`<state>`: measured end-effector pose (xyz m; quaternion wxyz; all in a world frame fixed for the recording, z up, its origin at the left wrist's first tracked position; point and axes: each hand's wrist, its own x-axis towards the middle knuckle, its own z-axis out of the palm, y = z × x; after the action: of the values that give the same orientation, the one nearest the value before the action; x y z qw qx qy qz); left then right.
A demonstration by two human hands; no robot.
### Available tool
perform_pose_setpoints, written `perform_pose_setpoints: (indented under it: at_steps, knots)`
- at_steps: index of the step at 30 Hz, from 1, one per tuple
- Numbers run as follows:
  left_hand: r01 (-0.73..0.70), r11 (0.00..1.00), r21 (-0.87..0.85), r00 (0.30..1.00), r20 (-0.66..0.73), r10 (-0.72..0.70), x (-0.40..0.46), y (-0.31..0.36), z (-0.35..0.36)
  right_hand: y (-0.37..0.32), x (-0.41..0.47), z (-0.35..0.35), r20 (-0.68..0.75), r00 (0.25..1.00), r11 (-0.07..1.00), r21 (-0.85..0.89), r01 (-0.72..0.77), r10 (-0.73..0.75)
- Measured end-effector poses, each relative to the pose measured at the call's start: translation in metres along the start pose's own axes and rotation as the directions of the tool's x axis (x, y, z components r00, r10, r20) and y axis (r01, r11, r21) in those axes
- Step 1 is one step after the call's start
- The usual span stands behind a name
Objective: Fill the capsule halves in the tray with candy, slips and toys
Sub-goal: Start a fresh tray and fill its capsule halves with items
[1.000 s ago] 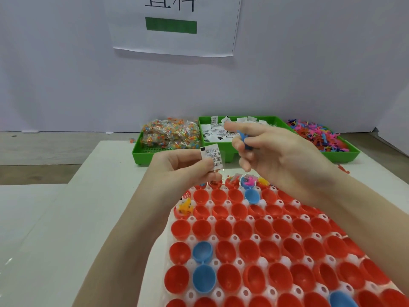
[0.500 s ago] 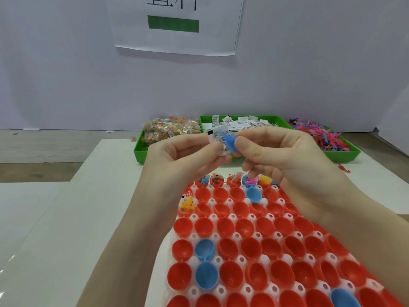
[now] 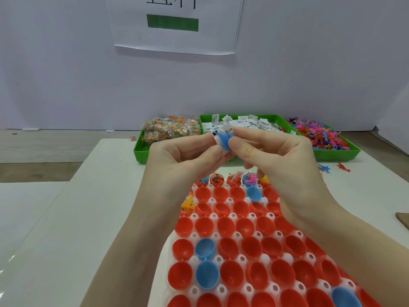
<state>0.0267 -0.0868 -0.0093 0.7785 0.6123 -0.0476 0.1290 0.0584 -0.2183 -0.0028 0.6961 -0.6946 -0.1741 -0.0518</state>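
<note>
- I see a white table top (image 3: 66, 218) filling the lower view; its left part reflects light with a glossy sheen, and a seam runs where a second white surface meets it on the left.
- Behind the table a plain pale wall (image 3: 66, 74) rises; a strip of bare grey-brown floor (image 3: 44, 147) shows between table and wall.
- A white paper sign (image 3: 177, 25) hangs on the wall, bearing dark characters cut off at the top edge and a green bar.
- At the table's far edge stand green bins (image 3: 141, 151): the left one holds wrapped candy (image 3: 170, 129), the middle one printed slips (image 3: 243, 124), the right one small coloured toys (image 3: 321, 134). A few toys lie loose on the table beside the right bin.
- The white tray (image 3: 243, 258) lies directly before me, packed with red and blue capsule halves (image 3: 228, 249), open side up. Those in the far row already hold contents; the nearer rows I see are empty.
- My left hand (image 3: 183, 160) and right hand (image 3: 276, 156) meet above the tray's far end, fingertips pressed together, pinching a blue toy (image 3: 223, 141) and a white slip (image 3: 229, 130) between them.
- The remaining fingers of both hands are curled inward.
- A brown cardboard corner (image 3: 402, 220) shows at the right edge.
</note>
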Motion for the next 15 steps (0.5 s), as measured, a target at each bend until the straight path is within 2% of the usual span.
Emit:
perform_pose_setpoints:
  at_steps: [5,9,12,15]
  knots:
    - [0.055,0.998,-0.026,0.998,-0.043,-0.056,0.001,0.0,0.0,0.004,0.001,-0.001,-0.058,0.994,0.995,-0.039,0.092,-0.094]
    - [0.11,0.994,0.008,0.993,-0.039,-0.109,0.002,0.0,-0.001,0.002,0.004,-0.007,-0.032,0.993,0.992,-0.058,0.111,-0.113]
    - [0.135,0.99,0.049,0.99,-0.041,-0.134,0.002,0.001,-0.001,-0.006,0.006,-0.013,0.076,0.987,0.982,-0.115,0.151,-0.143]
    - [0.176,0.984,0.003,0.984,-0.027,-0.176,0.003,0.003,-0.001,-0.009,0.007,-0.017,0.231,0.967,0.964,-0.216,0.158,-0.107]
